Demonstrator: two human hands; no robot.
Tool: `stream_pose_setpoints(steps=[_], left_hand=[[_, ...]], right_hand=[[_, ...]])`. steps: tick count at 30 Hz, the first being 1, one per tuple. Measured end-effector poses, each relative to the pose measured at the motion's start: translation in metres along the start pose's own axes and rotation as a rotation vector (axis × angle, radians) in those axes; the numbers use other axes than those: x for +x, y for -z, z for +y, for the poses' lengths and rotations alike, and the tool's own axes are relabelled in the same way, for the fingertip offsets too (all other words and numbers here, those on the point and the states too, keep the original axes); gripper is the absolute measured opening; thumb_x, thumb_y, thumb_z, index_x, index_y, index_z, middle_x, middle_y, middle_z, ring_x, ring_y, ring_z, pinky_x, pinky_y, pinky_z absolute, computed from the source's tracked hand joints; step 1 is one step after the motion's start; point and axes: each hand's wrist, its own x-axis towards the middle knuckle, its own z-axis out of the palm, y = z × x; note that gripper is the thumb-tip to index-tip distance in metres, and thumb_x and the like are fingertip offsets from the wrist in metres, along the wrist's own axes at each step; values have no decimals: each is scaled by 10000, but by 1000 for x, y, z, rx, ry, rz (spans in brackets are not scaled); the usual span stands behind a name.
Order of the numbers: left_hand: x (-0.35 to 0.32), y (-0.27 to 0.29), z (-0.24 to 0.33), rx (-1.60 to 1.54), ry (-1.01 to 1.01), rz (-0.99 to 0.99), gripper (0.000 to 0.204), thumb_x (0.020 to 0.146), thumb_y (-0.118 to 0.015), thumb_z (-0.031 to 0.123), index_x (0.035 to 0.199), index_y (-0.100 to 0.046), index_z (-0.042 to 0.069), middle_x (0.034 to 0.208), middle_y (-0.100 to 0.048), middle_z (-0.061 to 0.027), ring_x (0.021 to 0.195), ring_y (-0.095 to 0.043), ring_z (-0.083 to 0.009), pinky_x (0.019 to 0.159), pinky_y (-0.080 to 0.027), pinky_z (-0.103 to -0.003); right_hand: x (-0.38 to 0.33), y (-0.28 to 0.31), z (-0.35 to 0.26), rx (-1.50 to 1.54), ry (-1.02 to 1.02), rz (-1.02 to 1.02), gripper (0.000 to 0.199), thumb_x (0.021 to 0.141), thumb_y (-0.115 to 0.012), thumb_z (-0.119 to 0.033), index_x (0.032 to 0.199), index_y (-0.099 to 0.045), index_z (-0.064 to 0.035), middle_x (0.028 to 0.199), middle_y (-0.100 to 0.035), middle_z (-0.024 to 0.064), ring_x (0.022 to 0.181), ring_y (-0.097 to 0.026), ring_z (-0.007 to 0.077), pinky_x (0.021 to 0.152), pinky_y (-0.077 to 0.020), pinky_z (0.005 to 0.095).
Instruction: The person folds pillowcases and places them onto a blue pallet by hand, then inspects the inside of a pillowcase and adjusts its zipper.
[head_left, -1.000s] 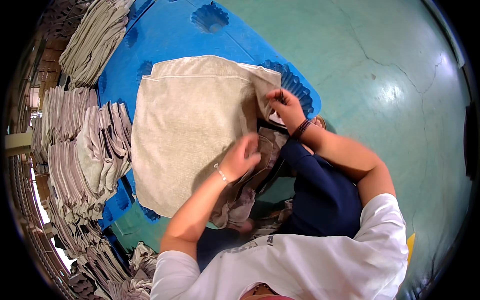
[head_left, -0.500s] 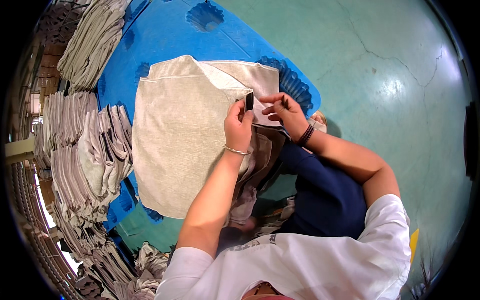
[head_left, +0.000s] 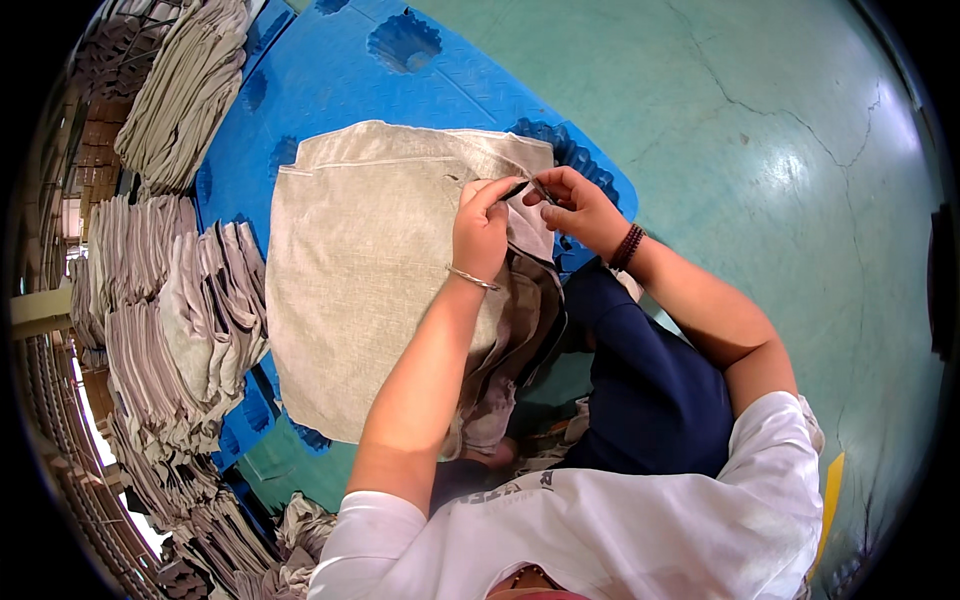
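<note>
A beige fabric cover [head_left: 360, 270] lies spread out before me, with a black strip along its right edge. My left hand [head_left: 482, 235] is closed on that edge, pinching the black strip between thumb and fingers. Close against it, my right hand [head_left: 582, 212] is curled, its fingertips at the end of the strip. A small dark thing shows between the right fingers, too small to name. More beige cloth [head_left: 520, 310] with dark edging hangs below my hands beside my knee.
The cover rests on a blue plastic pallet [head_left: 330, 75] with round hollows. Stacks of folded beige covers [head_left: 145, 260] stand along the left, with another tall pile [head_left: 185, 95] at the far left. A green floor [head_left: 720, 180] with cracks extends to the right.
My right hand has come left to meet the left hand at the strip. The strip has tilted from upright to slanting, and the cover's raised top flap now lies flatter.
</note>
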Motion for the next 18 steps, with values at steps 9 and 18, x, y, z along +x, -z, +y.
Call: stream_pose_setpoints(steps=[9,18], left_hand=[[12,-3,9,53,9,-25,337,701,-394,-97,954,-573,37,916,-465,-96,822,-483,-193,723,-389,-245],[17,-7,5,68,-39,-43,309,719,-395,-87,941,-576,29,906,-471,-99,832,-482,-205,737,-389,-249]], right_hand=[[1,14,-2,52,-76,102,312,774,-498,-8,1062,-379,-13,977,-555,53,764,-491,54,624,-416,188],[1,16,-8,42,-20,20,314,759,-468,29,1056,-383,-24,975,-552,29,647,-439,25,540,-377,162]])
